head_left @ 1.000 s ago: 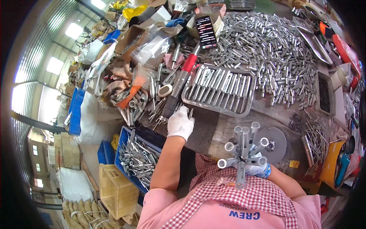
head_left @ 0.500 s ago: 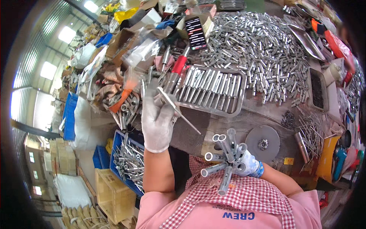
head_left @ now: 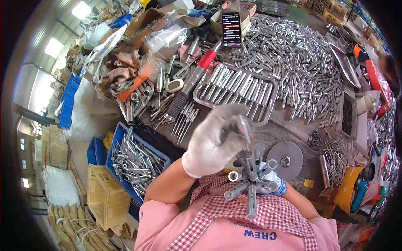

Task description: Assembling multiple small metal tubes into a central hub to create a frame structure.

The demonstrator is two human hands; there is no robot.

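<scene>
My left hand (head_left: 217, 142), in a white glove, is closed on a shiny metal rod (head_left: 245, 129), blurred by motion, just above the metal tubes. Its lower end is hidden or smeared among them. My right hand (head_left: 270, 182), in a blue-and-white glove, grips a splayed cluster of hollow metal tubes (head_left: 251, 201) in front of my chest. Open ends point several ways, and most of that hand is hidden behind them. Ahead of the left hand, a clear tray (head_left: 268, 115) holds a row of metal rods with thick upper parts.
A large heap of short metal tubes (head_left: 293, 62) covers the far right. A blue bin (head_left: 115, 154) of tubes stands at my left. Slim rods (head_left: 184, 125) lie beside a red-and-black tool (head_left: 205, 60). A grey disc (head_left: 289, 152) sits right of my hands; a phone (head_left: 231, 29) stands behind.
My left hand has come right and down with the rod, from beside the tray to the tubes. My right hand still grips the cluster. The head view has shifted slightly.
</scene>
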